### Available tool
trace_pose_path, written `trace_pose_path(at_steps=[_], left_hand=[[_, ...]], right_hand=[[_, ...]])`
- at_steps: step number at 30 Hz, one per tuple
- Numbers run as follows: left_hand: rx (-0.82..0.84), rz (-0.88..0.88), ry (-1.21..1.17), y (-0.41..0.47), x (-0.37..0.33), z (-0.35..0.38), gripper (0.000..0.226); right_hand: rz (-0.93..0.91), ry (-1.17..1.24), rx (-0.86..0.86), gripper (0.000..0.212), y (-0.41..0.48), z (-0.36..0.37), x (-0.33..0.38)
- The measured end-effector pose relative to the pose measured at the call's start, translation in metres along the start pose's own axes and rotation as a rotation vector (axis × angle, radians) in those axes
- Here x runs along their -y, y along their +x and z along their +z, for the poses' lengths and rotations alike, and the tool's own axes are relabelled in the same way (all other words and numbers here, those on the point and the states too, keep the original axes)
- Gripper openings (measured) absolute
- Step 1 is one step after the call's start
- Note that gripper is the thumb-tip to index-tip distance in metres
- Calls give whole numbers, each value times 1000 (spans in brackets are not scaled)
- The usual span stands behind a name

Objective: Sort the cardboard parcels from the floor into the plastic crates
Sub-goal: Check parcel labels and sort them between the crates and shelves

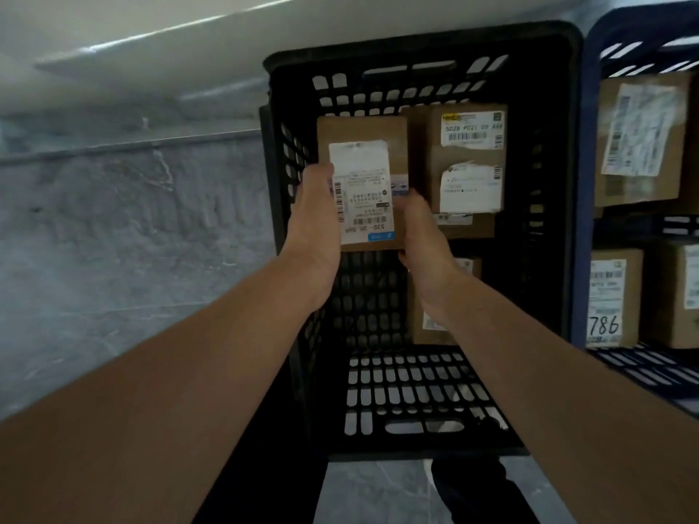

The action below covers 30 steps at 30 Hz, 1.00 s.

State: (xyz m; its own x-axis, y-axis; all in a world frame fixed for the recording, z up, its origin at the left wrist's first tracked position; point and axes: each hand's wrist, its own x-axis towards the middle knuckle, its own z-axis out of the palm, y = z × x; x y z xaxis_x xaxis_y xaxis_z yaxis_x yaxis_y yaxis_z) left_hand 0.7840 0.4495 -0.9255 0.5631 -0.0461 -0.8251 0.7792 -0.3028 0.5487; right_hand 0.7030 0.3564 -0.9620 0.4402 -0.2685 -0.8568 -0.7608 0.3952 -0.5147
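Note:
A small cardboard parcel (363,153) with a white shipping label is held over the black plastic crate (423,43), in its far left part. My left hand (314,221) grips the parcel's left edge and my right hand (420,236) grips its lower right corner. Inside the crate, to the right, stand two labelled parcels (469,160) stacked at the back, and another parcel (427,330) lies lower, partly hidden by my right forearm.
A blue plastic crate (590,107) stands right beside the black one and holds several labelled parcels (639,141). Grey marbled floor (113,228) spreads to the left, with a white wall base at the top. My dark shoe (472,485) shows below the crate.

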Motion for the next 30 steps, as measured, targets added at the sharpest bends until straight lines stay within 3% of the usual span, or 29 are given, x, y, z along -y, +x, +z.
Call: trace_pose_path(at_steps=[5,11,15,18,25,30], left_hand=[[-4,-86,-68,30,2,9,45],[-44,-137,-145,56,15,16,53],[-53,-143,-159,65,27,15,48],[-49,-163,-178,64,27,14,49],[19,-134,-115,37,2,3,52],[89,-41,-31,-16,-24,-14,52]], right_hand=[[-15,48,-22,77,18,9,-17],[-58,-203,-80,96,36,24,-36],[-135,-306,-129,91,37,24,-50],[-113,-165,-138,57,32,21,-51],[-79,-31,-223,51,-2,26,-25],[-79,68,-190,49,-47,32,21]])
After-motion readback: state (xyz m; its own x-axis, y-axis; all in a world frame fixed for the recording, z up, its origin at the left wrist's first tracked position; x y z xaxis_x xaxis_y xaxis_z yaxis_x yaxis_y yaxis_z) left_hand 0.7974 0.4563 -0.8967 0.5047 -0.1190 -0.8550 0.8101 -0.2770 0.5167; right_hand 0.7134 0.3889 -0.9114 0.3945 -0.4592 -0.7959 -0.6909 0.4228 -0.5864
